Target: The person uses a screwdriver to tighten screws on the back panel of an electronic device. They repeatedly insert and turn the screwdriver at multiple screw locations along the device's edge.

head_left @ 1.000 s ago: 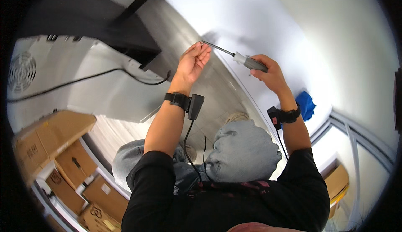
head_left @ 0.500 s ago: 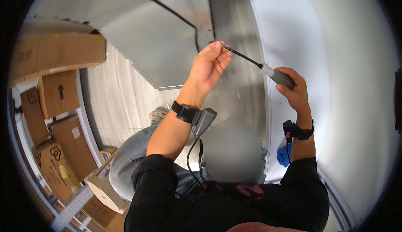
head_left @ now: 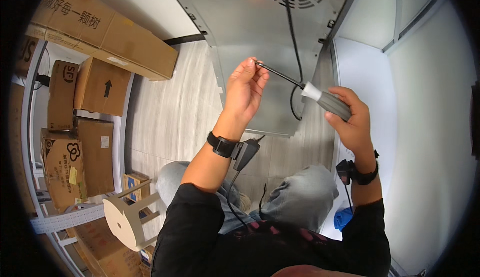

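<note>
Grey-and-white-handled screwdriver with dark metal shaft (head_left: 311, 91), upper centre-right: bare right hand (head_left: 353, 118) wraps the handle; bare left hand (head_left: 245, 88), half-curled, meets the tip, its grip there unclear. Misalignment could jab the fingertips.

screwdriver (head_left: 311, 91) indistinct at its tip, metal panel (head_left: 240, 22) cut off by top edge, blue bundle (head_left: 342, 219) partly hidden

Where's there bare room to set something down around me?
Floor shows bare between the shelf and the metal panel; the white surface beside the right hand looks bare too. Cardboard boxes crowd the shelf.
</note>
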{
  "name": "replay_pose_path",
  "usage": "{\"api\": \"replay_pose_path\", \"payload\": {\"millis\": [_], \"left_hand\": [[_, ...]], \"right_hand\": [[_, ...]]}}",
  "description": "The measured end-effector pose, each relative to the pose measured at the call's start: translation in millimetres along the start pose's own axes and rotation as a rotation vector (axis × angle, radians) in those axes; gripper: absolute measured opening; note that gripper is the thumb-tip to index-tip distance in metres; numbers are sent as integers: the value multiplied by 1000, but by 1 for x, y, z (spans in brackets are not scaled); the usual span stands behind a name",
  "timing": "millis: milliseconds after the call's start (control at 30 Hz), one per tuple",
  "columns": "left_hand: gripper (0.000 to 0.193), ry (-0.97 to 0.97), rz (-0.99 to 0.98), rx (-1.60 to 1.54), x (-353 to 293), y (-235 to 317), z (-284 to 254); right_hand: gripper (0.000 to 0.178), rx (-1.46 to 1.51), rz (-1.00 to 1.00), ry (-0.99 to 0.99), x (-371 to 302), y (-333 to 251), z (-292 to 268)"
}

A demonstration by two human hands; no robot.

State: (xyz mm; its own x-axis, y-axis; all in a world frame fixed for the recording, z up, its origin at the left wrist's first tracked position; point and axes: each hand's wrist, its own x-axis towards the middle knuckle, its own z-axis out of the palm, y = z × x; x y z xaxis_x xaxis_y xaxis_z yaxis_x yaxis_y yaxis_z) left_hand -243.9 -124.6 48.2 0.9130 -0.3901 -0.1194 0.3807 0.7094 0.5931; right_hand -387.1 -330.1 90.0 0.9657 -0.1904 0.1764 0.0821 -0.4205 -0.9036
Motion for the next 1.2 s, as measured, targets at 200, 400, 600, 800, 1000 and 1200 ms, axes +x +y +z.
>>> {"api": "replay_pose_path", "payload": {"millis": [200, 400, 600, 800, 1000, 1200], "left_hand": [[12, -23, 21, -32, 14, 97, -32], [15, -33, -161, 6, 52, 162, -49], [17, -86, -270, 123, 91, 180, -52], [17, -63, -243, 218, 104, 184, -43], [19, -32, -239, 270, 114, 187, -46], [18, -45, -274, 263, 120, 188, -47]], "right_hand": [[34, 9, 178, 16, 29, -87, 84], [39, 281, 232, 117, 32, -98, 174], [33, 598, 514, 250, 46, -131, 238], [30, 601, 537, 266, 59, -139, 256], [29, 667, 549, 241, 67, -142, 265], [29, 731, 559, 229, 71, -143, 263]]}}
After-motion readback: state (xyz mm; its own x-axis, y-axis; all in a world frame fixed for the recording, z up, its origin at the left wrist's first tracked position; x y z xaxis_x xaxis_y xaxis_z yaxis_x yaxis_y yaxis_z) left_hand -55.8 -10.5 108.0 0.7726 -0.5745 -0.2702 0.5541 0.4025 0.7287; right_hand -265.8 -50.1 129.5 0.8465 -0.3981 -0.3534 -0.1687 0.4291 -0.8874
